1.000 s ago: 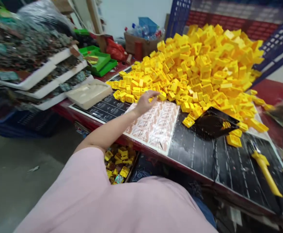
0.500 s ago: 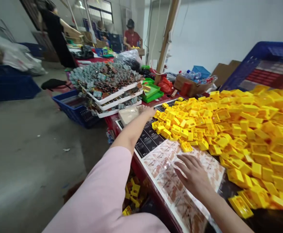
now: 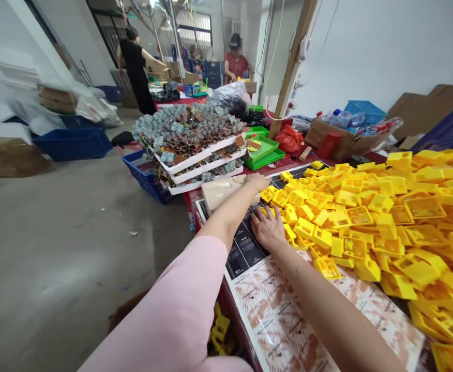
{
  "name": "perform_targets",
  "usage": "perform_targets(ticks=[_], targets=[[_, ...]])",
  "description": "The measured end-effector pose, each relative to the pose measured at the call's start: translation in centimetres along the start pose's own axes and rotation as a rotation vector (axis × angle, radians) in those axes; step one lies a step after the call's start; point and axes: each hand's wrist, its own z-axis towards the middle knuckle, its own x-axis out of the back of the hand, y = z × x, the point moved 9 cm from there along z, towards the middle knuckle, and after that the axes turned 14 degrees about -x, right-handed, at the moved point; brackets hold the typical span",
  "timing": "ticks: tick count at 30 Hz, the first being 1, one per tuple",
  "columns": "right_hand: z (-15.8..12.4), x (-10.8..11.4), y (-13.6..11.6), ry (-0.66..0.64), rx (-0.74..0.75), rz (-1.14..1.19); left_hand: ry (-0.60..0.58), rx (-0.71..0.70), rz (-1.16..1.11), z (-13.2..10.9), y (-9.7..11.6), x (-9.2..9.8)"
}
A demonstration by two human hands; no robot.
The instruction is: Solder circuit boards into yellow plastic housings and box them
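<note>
Tabletop [image 3: 288,162]: red, partly covered by a black printed sheet [image 3: 245,243] and, nearer the wearer, a brown-and-white printed sheet [image 3: 265,315].
Yellow pieces [image 3: 385,226]: hollow and block-shaped, heaped over the right side of the tabletop, the heap's edge spilling onto both sheets.
White trays [image 3: 203,157]: 3, stacked at the left edge, carrying a tangle of grey parts and wires.
Cardboard box [image 3: 319,138]: at the back, with bottles in it.
Green trays [image 3: 267,146]: just beyond the white trays, near a red bag [image 3: 289,139].
Beige block [image 3: 219,191]: flat at the left edge; the left forearm crosses over it.
Right hand [image 3: 269,227]: palm down, fingers spread apart, at the left fringe of the yellow pieces.
Left hand [image 3: 259,182]: beside the beige block, near the yellow pieces; fingers mostly hidden, so whether apart or together cannot be told.
</note>
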Motion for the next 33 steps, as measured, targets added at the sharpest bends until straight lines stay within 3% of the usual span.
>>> perform_targets(ticks=[9, 20, 25, 33], targets=[[0.8, 0.3, 1.9, -0.021, -0.165, -0.089, -0.092, -0.091, -0.047, -0.7, 5.8, -1.7], [-5.6, 1.5, 5.3, -0.008, -0.295, -0.181, -0.004, -0.127, -0.098, -4.3, 7.5, -2.9], [-7.4, 1.4, 6.0, -0.009, -0.223, -0.19, 0.065, -0.093, -0.177, -6.7, 9.3, -3.4], [-11.0, 1.5, 6.5, -0.008, -0.054, -0.179, 0.127, -0.162, -0.384, -10.2, 14.4, -5.1]])
